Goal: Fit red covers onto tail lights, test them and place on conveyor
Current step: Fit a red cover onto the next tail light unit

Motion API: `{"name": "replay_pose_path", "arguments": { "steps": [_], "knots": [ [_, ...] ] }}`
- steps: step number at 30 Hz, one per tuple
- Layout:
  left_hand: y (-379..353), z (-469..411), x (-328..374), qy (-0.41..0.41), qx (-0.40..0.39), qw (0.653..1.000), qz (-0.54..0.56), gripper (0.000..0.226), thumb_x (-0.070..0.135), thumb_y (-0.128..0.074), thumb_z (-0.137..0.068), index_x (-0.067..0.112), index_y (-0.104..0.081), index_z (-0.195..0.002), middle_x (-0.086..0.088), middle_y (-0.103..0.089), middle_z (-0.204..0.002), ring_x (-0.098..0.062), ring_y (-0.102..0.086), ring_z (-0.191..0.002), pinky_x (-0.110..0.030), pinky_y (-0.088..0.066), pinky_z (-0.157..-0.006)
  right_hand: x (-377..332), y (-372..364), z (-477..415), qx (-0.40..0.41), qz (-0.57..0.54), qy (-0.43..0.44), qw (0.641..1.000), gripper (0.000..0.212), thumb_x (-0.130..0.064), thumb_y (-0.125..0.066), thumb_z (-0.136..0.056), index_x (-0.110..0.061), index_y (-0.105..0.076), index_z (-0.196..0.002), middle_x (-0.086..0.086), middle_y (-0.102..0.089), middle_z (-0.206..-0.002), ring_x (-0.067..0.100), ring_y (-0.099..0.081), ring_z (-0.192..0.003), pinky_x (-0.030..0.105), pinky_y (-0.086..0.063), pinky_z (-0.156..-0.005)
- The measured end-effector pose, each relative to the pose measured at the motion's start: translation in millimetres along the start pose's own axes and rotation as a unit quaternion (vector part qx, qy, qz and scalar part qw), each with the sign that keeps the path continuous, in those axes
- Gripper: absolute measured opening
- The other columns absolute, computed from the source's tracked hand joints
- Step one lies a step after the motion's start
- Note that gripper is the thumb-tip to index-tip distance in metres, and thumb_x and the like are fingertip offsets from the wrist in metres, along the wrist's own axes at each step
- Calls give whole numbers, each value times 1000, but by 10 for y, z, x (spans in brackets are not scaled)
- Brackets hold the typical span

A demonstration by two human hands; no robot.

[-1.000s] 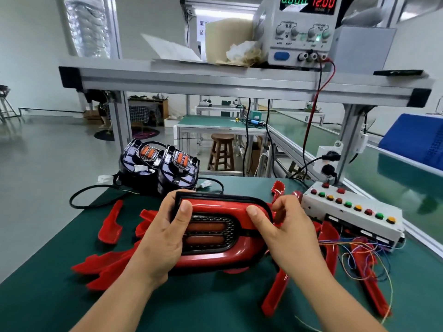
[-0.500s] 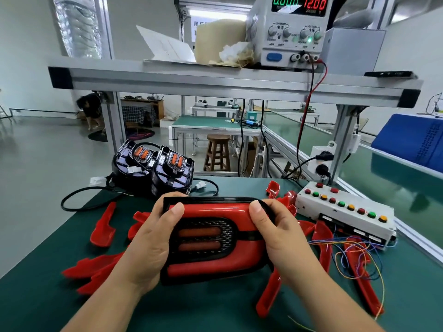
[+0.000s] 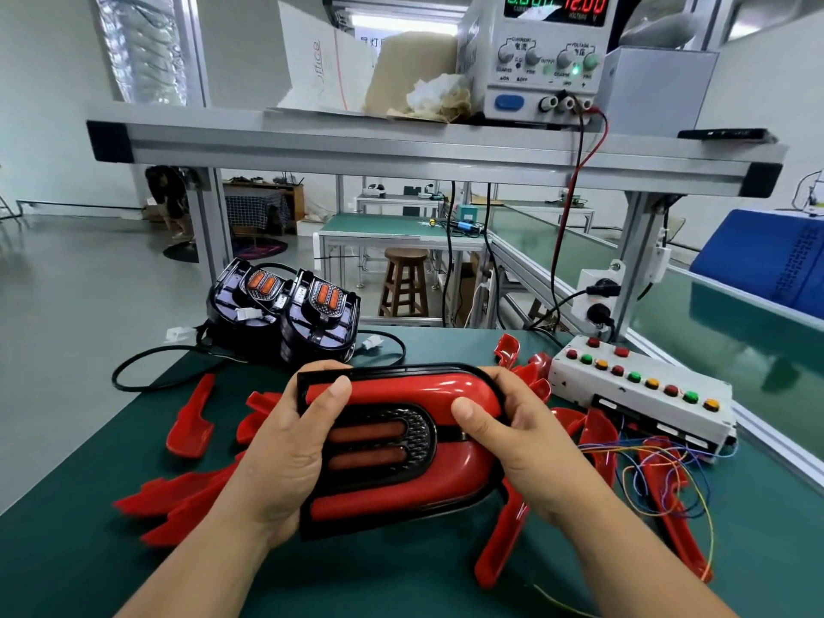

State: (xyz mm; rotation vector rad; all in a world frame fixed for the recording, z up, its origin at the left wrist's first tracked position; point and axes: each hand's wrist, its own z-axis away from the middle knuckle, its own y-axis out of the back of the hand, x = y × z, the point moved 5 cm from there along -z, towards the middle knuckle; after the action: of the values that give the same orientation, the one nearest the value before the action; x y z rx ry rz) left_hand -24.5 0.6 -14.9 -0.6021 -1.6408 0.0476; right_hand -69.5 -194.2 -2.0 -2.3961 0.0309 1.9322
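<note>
1. Tail light point(image 3: 379, 443): one unit, black housing, honeycomb centre with two lamp strips. It is held clear of the green bench mat point(image 3: 89, 550), in front of the person, with its face turned up toward the camera.
2. Red cover point(image 3: 401, 390): sits over the front of item 1 and wraps round the centre panel, with black rim showing all round. Whether every edge is fully home cannot be told.
3. Left hand point(image 3: 285, 457): grips the left end, fingers curled behind and thumb pressed on the cover's upper left corner.
4. Right hand point(image 3: 526, 443): grips the right end, fingers curled behind and thumb laid on the cover just beside the centre panel.
5. Spare red covers point(image 3: 189, 421): several, lying loose on the mat beneath and to both sides of item 1.
6. Uncovered tail lights point(image 3: 285, 305): two, side by side at the far left of the mat, with black leads trailing.
7. Test box point(image 3: 637, 394): white, with rows of coloured push-buttons, at the right of the mat. Coloured wires point(image 3: 669, 483) spill from its near side.
8. Power supply point(image 3: 535, 82): on the overhead shelf point(image 3: 401, 145), display reading 12.00.
9. Conveyor point(image 3: 735, 345): green belt running past the right side of the bench.
10. Step in hand (judged): fitting, with the thumbs pressing the cover down. Testing has not begun; no lead is seen joined to the held unit.
11. Next move (judged): one hand must let go to find the unit's connector, hidden behind, and join it to the test wiring while the other hand steadies the housing.
</note>
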Motion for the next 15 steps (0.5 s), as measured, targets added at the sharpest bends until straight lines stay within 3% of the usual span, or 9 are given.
{"name": "replay_pose_path", "arguments": {
  "steps": [5, 9, 15],
  "knots": [
    [32, -4, 41, -14, 2, 1000, -8, 36, 42, -74, -69, 28, -67, -102, -19, -74, -98, -44, -72, -85, -52, -59, -63, 74, -57, -19, -23, -167, -61, 984, 41, -12, -73, -70, -5, -61, -109, 14, -71, -97, 26, -68, -86, 38, -57, -81],
    [68, 5, 71, -20, -1, 1000, -9, 35, 41, -71, -71, 27, -68, -103, -21, -73, -99, -45, -72, -86, -53, -59, -64, 50, -61, -15, -59, -174, -73, 980, 42, -9, -64, -80, 3, -61, -120, 26, -66, -115, 35, -64, -102, 47, -50, -95],
    [64, -4, 42, -15, -4, 1000, -5, 35, 42, -71, -71, 27, -68, -103, -21, -73, -101, -43, -72, -86, -51, -59, -63, 67, -63, -32, -43, -174, -58, 982, 43, -11, -65, -80, 4, -60, -120, 24, -68, -112, 33, -65, -98, 44, -54, -90]
  ]
}}
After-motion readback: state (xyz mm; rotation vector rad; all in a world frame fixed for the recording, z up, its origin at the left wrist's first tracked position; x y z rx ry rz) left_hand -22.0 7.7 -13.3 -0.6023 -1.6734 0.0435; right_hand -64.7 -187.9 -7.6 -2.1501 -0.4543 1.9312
